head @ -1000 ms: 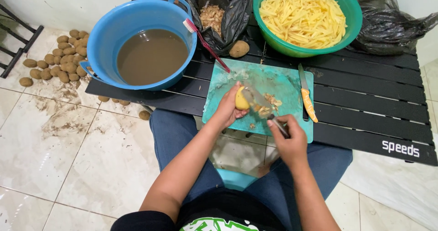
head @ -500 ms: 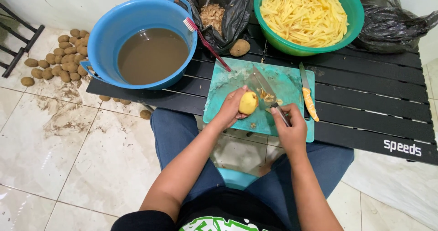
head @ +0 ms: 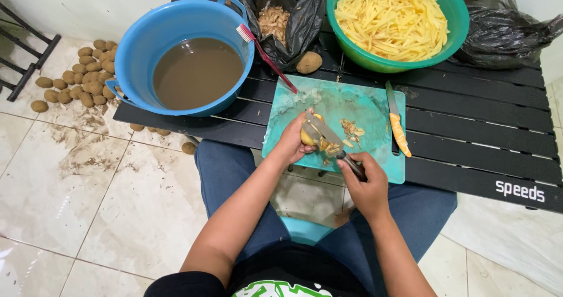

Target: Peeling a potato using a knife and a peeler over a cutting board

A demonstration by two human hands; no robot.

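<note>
The left hand (head: 291, 141) pinches a yellow potato (head: 309, 136) in its grip. The right hand (head: 363, 182) squeezes a peeler (head: 328, 138), whose blade touches the potato.

Black slatted table (head: 481, 127) carried a blue tub (head: 176, 33) of brown water at its left end; a green bowl (head: 454, 24) of cut potato strips at back; black bags (head: 504, 30) beside the bowl; one unpeeled potato (head: 308, 62) near the bags; a teal cutting board (head: 358, 106) at the front edge; an orange-handled knife (head: 397, 127) lay along the board's right side; tiled floor (head: 70, 185) held a pile of small potatoes (head: 73, 83) and dirt.
</note>
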